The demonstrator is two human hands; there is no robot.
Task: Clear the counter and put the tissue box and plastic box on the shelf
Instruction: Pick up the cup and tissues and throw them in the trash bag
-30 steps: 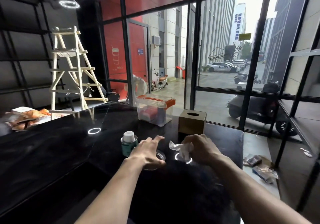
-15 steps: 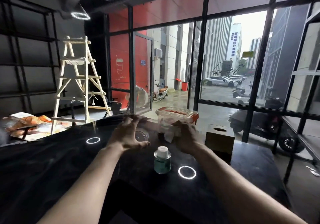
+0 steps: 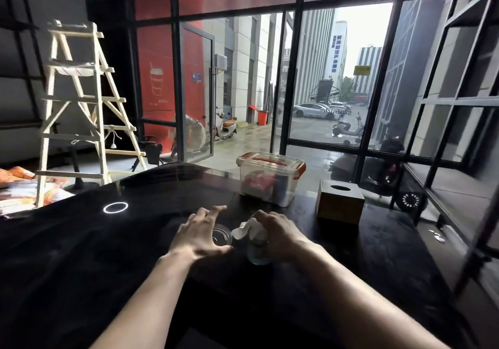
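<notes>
Both arms reach out over a glossy black tabletop [image 3: 81, 254] that mirrors a ring-shaped ceiling light. The left hand [image 3: 198, 234] is spread wide, fingers splayed, its palm hovering over a small round clear glass dish [image 3: 222, 236]; whether it touches the dish I cannot tell. The right hand [image 3: 278, 234] is curled around a crumpled white tissue [image 3: 247, 230] and closes down over the top of a small teal bottle [image 3: 256, 254], whose cap is hidden under the fingers.

Farther back, the plastic box [image 3: 270, 178] stands on the tabletop: clear, rounded-cornered walls, a see-through lid with orange-red handle and side latches, blurred red and dark contents inside. Just to its right, apart from it, sits the tissue box [image 3: 340, 201], a brown wood-look cube with an oval slot in its top. A black metal-frame shelf [image 3: 459, 100] rises at the right edge. A pale wooden ladder [image 3: 78, 105] stands at left before the glass wall.
</notes>
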